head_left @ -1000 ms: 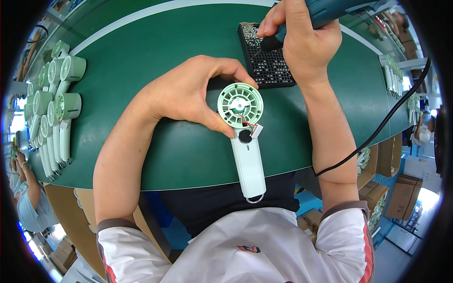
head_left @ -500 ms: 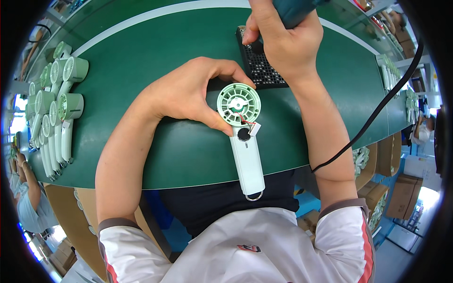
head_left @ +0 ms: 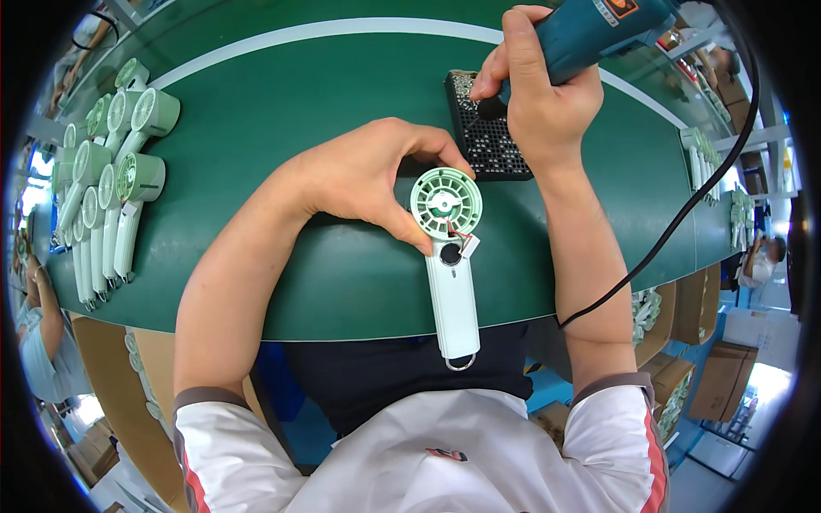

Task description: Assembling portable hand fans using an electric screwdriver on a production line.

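Observation:
My left hand (head_left: 376, 175) curls around the round head of a pale green handheld fan (head_left: 453, 295), thumb and fingers on opposite sides of the rim. The fan's head is uncovered, showing spokes, red wires and a small white connector by the dark round button. Its handle points toward me and ends in a metal ring. My right hand (head_left: 552, 103) grips a teal corded electric screwdriver (head_left: 599, 38), whose dark nose points down over a black screw tray (head_left: 492, 147). Small silver screws sit in the tray's holes. The tool's tip is hard to make out against the tray.
Several similar fans (head_left: 115, 184) stand and lie in a cluster at the left of the green table (head_left: 359, 282). A black cord (head_left: 684, 222) loops past my right forearm. More fan parts lie at the far right, and cardboard boxes (head_left: 727, 380) stand below. Other people are at both sides.
My right hand and the screwdriver have shifted right and slightly nearer, with the tool's nose now over the tray's middle. The view has shifted a little; my left hand keeps hold of the fan.

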The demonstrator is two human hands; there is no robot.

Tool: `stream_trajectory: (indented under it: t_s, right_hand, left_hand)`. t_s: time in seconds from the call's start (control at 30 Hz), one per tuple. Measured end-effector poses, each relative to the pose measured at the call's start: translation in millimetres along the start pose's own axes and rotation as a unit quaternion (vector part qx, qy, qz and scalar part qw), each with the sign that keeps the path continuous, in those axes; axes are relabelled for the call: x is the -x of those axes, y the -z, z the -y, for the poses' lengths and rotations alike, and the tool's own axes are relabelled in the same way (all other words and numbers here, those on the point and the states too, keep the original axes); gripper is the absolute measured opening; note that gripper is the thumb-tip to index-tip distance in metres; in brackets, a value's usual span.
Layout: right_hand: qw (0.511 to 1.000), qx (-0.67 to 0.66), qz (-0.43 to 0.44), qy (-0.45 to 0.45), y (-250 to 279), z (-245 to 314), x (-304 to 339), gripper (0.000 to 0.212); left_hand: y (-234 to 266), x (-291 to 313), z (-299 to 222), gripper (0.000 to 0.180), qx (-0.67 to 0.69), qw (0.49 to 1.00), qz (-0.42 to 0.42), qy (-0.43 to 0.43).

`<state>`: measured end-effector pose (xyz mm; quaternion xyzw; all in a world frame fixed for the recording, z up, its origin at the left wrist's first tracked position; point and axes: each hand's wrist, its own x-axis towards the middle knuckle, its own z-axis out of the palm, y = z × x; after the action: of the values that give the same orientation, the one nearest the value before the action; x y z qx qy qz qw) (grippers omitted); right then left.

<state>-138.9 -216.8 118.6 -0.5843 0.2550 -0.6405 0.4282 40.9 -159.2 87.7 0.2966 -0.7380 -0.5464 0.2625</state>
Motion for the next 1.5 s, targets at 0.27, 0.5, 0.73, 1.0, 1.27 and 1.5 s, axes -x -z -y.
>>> stream_trajectory:
  t_s: [0.27, 0.5, 0.73, 1.0, 1.27, 1.5]
  right_hand:
    - [1.0, 0.006, -0.015, 0.027, -0.6, 16.6, -4.0, 0.02]
    - [0.994, -0.059, -0.092, 0.014, -20.0, 64.4, 9.5, 0.02]
    - [0.973, -0.095, 0.21, 0.021, -3.8, 77.1, 27.5, 0.048]
    - [0.977, -0.015, 0.21, -0.026, -10.9, 85.4, 37.4, 0.046]
    - [0.969, -0.006, 0.242, -0.038, -17.4, 82.7, 42.0, 0.044]
    - [0.979, -0.039, 0.192, -0.055, -19.2, 70.9, 59.4, 0.033]
  left_hand:
    - [0.2, 0.1, 1.0, 0.07, -0.002, 1.0, 0.002, -0.003]
    - [0.4, -0.1, 9.6, 0.07, -0.021, 0.999, -0.002, -0.033]
    - [1.2, 1.7, -0.5, 0.069, -0.018, 1.0, 0.003, -0.007]
    - [2.7, 3.1, -12.7, 0.064, -0.055, 0.998, 0.012, 0.022]
    - [3.0, 4.4, -10.2, 0.063, -0.035, 0.999, 0.014, 0.023]
    - [-0.8, 6.2, -8.6, 0.061, -0.07, 0.997, -0.01, -0.02]
